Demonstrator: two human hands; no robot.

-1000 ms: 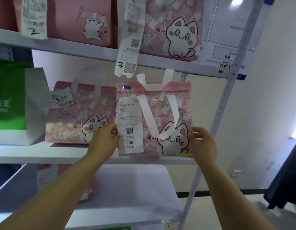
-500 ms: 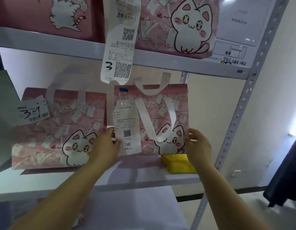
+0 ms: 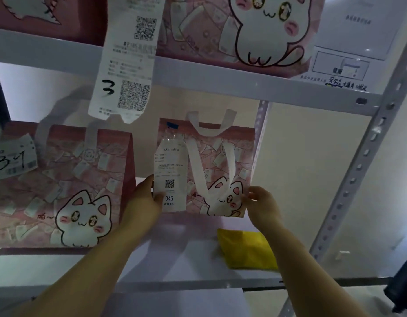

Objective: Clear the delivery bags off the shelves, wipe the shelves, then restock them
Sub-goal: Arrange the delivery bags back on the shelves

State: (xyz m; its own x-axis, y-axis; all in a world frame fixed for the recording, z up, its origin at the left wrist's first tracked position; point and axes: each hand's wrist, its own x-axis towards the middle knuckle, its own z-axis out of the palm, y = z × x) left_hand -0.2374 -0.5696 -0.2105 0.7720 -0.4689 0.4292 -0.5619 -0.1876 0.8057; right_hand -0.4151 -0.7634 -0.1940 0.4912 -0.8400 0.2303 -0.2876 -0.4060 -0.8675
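Head view | bag (image 3: 220, 161) upright over middle shelf (image 3: 175, 266), beyond yellow cloth (image 3: 245, 248) | left hand (image 3: 143, 202) grasps bag's lower left edge, thumb on receipt (image 3: 170, 170) | right hand (image 3: 261, 204) pinches lower right corner | second bag (image 3: 60, 179) stands on shelf, left.

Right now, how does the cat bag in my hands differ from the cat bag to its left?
The held bag is gripped at its lower corners by the left hand and right hand; the neighbour bag stands untouched. The held bag's receipt is printed 046; the neighbour bag's tag has a handwritten 34. The held bag's handle droops across its face; the neighbour bag's handles stand up. Both are pink with a white cat.
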